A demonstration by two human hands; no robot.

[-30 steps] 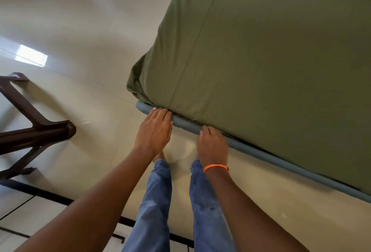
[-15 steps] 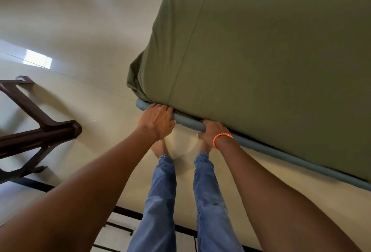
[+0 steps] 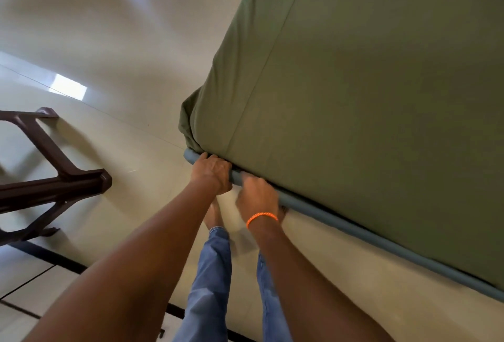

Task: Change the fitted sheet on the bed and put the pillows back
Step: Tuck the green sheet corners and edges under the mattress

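Observation:
An olive-green fitted sheet [image 3: 368, 101] covers the mattress, which fills the right of the view. It bunches at the near corner [image 3: 188, 126]. Below it runs the blue-grey tubular bed frame [image 3: 354, 230]. My left hand [image 3: 211, 172] sits at the corner where the sheet's lower edge meets the frame, its fingers curled under the mattress edge. Just to its right, my right hand [image 3: 256, 194], with an orange bracelet on the wrist, presses at the same edge; its fingertips are hidden under the sheet. No pillows are in view.
A dark brown wooden piece of furniture [image 3: 49, 178] stands on the cream tiled floor [image 3: 109, 41] to the left. My legs in blue jeans [image 3: 210, 287] and bare feet are next to the frame.
Both hands have shifted along the frame toward the mattress corner and drawn closer together. The left hand's fingers have curled under the sheet's edge.

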